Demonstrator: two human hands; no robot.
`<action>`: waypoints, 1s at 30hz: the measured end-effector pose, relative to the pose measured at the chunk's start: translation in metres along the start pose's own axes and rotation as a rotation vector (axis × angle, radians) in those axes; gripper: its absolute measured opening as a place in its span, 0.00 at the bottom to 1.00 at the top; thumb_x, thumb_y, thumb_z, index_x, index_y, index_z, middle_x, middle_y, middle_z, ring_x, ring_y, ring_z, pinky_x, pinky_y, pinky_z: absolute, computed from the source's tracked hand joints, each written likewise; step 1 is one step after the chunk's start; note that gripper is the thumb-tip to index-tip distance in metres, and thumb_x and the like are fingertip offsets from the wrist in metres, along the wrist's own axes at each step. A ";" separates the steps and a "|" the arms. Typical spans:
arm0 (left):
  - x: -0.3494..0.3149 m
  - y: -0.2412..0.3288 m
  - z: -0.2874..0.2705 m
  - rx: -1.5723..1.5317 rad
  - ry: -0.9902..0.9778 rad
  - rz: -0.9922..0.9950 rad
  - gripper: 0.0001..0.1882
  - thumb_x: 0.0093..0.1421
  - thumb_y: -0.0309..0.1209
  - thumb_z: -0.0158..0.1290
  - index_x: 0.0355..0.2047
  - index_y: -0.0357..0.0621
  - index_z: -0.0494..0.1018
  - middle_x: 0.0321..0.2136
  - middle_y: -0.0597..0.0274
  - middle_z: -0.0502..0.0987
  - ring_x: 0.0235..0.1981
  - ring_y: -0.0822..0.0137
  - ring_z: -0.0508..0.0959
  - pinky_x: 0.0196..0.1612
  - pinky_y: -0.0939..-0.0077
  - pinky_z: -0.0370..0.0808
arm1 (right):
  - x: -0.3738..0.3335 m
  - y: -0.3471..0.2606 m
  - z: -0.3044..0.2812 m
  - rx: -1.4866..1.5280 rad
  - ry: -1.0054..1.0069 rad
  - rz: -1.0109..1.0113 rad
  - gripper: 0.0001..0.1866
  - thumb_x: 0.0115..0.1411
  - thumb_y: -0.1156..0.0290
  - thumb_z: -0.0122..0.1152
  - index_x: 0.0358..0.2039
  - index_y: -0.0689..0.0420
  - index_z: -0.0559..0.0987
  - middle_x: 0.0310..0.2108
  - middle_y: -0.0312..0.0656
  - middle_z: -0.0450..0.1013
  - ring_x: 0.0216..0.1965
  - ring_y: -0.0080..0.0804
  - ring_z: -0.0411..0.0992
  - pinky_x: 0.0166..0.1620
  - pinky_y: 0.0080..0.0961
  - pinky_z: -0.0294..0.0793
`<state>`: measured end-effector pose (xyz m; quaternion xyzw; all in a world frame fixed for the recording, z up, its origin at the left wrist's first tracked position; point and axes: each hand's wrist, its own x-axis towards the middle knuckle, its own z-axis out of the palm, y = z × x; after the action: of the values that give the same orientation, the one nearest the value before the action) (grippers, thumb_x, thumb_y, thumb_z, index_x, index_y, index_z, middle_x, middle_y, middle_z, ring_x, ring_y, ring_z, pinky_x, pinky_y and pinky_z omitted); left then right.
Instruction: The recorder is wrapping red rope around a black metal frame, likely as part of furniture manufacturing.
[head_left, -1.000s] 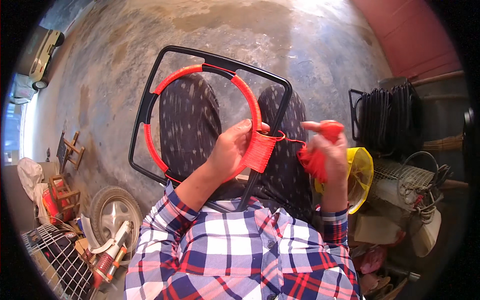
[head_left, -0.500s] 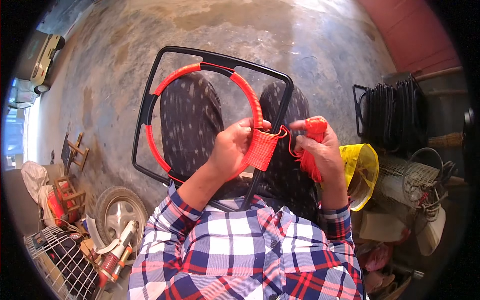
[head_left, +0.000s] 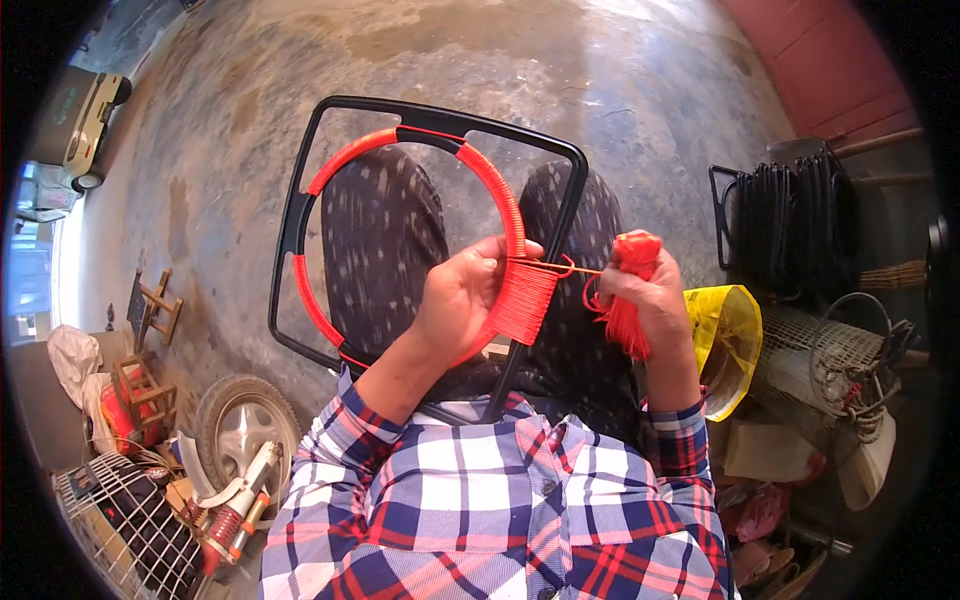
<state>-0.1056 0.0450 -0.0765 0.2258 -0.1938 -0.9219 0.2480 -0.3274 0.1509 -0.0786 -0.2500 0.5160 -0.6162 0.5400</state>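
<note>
Left hand point(head_left: 458, 298) — gripping red-wound ring point(head_left: 509, 212) | right hand point(head_left: 658, 305) — holding red cord bundle point(head_left: 625, 325) | 2 knees point(head_left: 380, 205) beneath ring

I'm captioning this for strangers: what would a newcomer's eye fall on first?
Probably the red-wrapped ring within the black frame, over the dark trousers. Next, the red cord bundle in the right grip, one strand stretched toward the ring; then the yellow bag just right of it.

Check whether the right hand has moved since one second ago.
Yes: judged against the stacked black frames on the right, the right hand, gripping the red cord bundle, has shifted left, farther from them.
</note>
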 end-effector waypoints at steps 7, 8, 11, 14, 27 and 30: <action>0.002 -0.001 -0.003 -0.032 -0.036 -0.020 0.26 0.55 0.29 0.40 0.53 0.29 0.67 0.48 0.47 0.76 0.48 0.57 0.77 0.56 0.61 0.73 | -0.002 0.001 0.001 0.585 0.030 -0.194 0.11 0.52 0.83 0.55 0.37 0.59 0.72 0.25 0.37 0.71 0.33 0.30 0.72 0.48 0.33 0.75; 0.002 -0.001 -0.002 -0.030 -0.043 -0.022 0.26 0.55 0.28 0.40 0.53 0.29 0.67 0.48 0.47 0.76 0.48 0.55 0.78 0.56 0.60 0.74 | -0.004 -0.002 0.006 0.659 -0.008 -0.183 0.11 0.52 0.83 0.55 0.36 0.58 0.72 0.24 0.36 0.69 0.32 0.30 0.72 0.47 0.32 0.75; 0.002 -0.001 -0.001 -0.006 -0.051 -0.053 0.25 0.54 0.26 0.39 0.52 0.30 0.68 0.46 0.44 0.76 0.48 0.51 0.78 0.55 0.56 0.74 | -0.003 -0.004 0.010 0.805 -0.036 -0.151 0.11 0.50 0.84 0.53 0.35 0.58 0.72 0.22 0.36 0.66 0.28 0.30 0.69 0.42 0.29 0.75; 0.004 -0.001 -0.001 0.010 -0.058 -0.100 0.23 0.55 0.25 0.39 0.51 0.30 0.68 0.45 0.41 0.76 0.48 0.46 0.78 0.54 0.51 0.75 | 0.001 -0.001 -0.003 0.666 0.032 -0.143 0.12 0.48 0.85 0.52 0.35 0.58 0.72 0.21 0.36 0.65 0.25 0.29 0.67 0.36 0.26 0.72; 0.006 -0.002 0.002 0.009 0.006 -0.084 0.17 0.58 0.25 0.38 0.46 0.33 0.68 0.39 0.46 0.76 0.43 0.47 0.80 0.50 0.45 0.78 | -0.009 0.009 -0.020 0.304 0.077 -0.168 0.13 0.46 0.84 0.53 0.35 0.61 0.72 0.18 0.38 0.66 0.19 0.29 0.66 0.25 0.25 0.67; 0.007 -0.001 0.001 0.038 -0.032 -0.101 0.17 0.57 0.25 0.39 0.45 0.34 0.68 0.38 0.48 0.75 0.43 0.47 0.80 0.48 0.43 0.78 | -0.009 0.007 -0.020 0.283 0.090 -0.149 0.13 0.45 0.84 0.53 0.34 0.61 0.72 0.18 0.38 0.67 0.19 0.30 0.66 0.25 0.26 0.68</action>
<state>-0.1115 0.0417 -0.0786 0.2253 -0.2036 -0.9329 0.1934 -0.3394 0.1678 -0.0896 -0.1813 0.4277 -0.7316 0.4990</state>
